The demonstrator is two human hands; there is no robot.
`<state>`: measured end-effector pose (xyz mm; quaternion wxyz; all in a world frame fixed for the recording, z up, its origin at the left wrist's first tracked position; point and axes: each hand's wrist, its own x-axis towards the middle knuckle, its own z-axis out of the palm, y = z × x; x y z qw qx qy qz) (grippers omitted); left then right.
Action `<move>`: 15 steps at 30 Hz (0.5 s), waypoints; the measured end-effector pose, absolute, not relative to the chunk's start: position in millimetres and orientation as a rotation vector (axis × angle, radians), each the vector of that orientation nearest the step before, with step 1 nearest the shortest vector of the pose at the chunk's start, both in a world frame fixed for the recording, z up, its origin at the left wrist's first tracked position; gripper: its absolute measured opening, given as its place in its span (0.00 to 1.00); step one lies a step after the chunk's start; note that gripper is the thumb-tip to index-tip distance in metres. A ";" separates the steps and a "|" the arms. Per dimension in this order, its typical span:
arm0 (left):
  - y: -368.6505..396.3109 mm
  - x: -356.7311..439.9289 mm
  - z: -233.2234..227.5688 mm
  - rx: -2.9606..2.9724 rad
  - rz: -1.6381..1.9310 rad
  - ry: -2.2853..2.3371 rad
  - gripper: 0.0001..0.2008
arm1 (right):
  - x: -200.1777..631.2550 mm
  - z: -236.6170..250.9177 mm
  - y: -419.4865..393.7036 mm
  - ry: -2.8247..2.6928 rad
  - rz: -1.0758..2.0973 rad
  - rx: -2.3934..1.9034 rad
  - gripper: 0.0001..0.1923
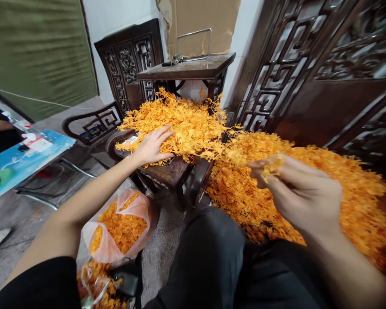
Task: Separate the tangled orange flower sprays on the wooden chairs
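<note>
i have the left hand (152, 146) spread against the orange pile (180, 118) and the right hand (304, 193) pinching a blurred orange bit (272, 168) over the larger orange heap (238, 206). the bag (141, 210) below the left hand already holds plenty; much lies loose near both, and i can't tell which is finished. the table (169, 172) edge sits just below the left hand, with open floor (157, 240) lower still.

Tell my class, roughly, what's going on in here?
Someone's left hand touches a loose orange pile on dark wooden furniture. The right hand, blurred, has a few orange pieces in its grip, before a larger orange heap. On the floor, an open plastic bag holds more orange pieces.
</note>
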<state>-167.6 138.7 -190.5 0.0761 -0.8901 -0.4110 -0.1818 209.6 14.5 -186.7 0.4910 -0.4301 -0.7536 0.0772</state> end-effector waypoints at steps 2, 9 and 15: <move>117.7 -163.9 -186.7 -2.561 -0.649 -1.220 0.33 | 225.2 -190.1 8.5 -2.011 0.246 -1.073 0.10; 56.9 -144.8 -172.5 -2.447 -0.610 -1.183 0.09 | 238.1 -155.6 -16.0 -2.231 -0.057 -1.076 0.37; 46.1 -128.7 -166.3 -2.387 -0.662 -1.430 0.12 | 120.1 -131.6 9.0 -2.401 -0.152 -0.945 0.15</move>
